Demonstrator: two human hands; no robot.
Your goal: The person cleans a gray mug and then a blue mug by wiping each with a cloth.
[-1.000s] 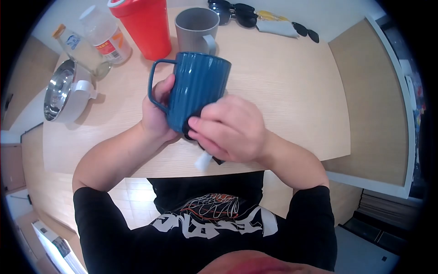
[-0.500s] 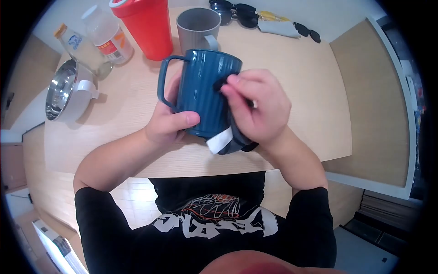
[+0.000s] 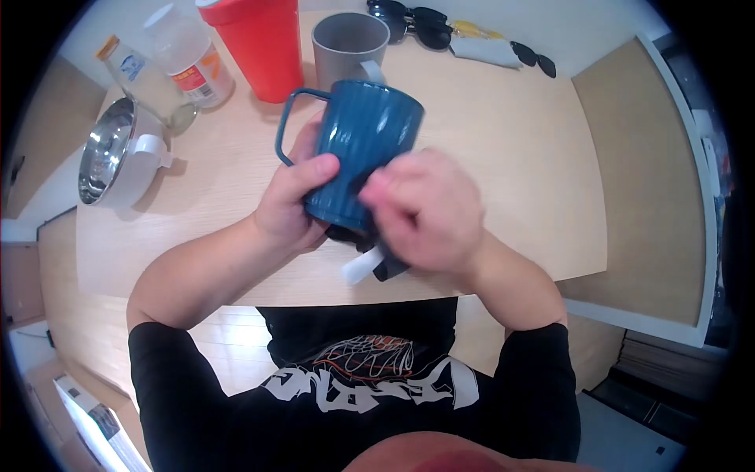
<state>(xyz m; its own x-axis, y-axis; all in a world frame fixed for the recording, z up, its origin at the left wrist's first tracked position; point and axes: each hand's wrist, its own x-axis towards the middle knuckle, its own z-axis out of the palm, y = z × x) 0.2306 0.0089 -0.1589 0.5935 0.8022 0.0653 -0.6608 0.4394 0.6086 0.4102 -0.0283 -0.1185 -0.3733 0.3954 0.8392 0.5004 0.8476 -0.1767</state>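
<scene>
My left hand (image 3: 297, 193) is closed around a dark blue ribbed mug (image 3: 358, 145), its thumb on the lower side near the handle. The mug is raised above the table and tilted a little, its handle to the left. Against the mug's right side, my right hand (image 3: 429, 208) is closed on a dark cloth (image 3: 390, 267) with a white tag (image 3: 362, 266). Motion blurs the right fingers. Part of the cloth shows under the mug's base; the rest is hidden by the hand.
Behind the mug stand a grey mug (image 3: 350, 39) and a red tumbler (image 3: 259, 51). To the left are a plastic bottle (image 3: 185, 59), a glass bottle (image 3: 145, 79) and a steel-lined bowl (image 3: 118, 157) on its side. Sunglasses (image 3: 417, 27) lie at the table's (image 3: 519, 173) back edge.
My right hand has slid down and left along the mug's side with the cloth. The mug has tilted slightly to the right, and my left thumb sits higher on it.
</scene>
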